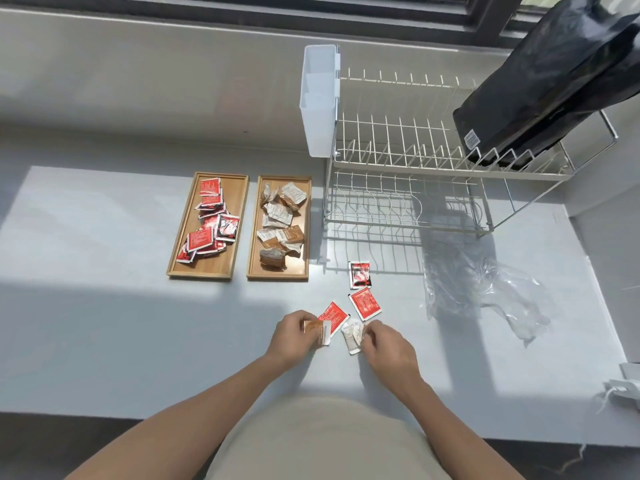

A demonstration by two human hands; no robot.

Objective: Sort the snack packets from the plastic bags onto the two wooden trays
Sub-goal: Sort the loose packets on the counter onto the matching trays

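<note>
Sorting nearly complete. Left tray (180,252) holds the red packets, right tray (254,252) the brown-and-white ones; both well filled. Five packets remain on the desk (104,323), near its front edge. Left hand (294,337) pinches a brown packet (317,331) that partly overlies a red packet (334,316). Right hand (384,348) grips a pale crumpled packet (353,336) at its edge. Two more red packets lie just beyond, apart from both hands: one face down (365,303), one showing its dark front (359,274). Emptied clear plastic bag (485,292) lies to the right, beside the dish rack (398,161). Step in hand, by my reading: gathering the last brown-type packets. Next move calls for carrying both to the right tray, then collecting the three reds for the left tray, without dragging the red one underneath along.
</note>
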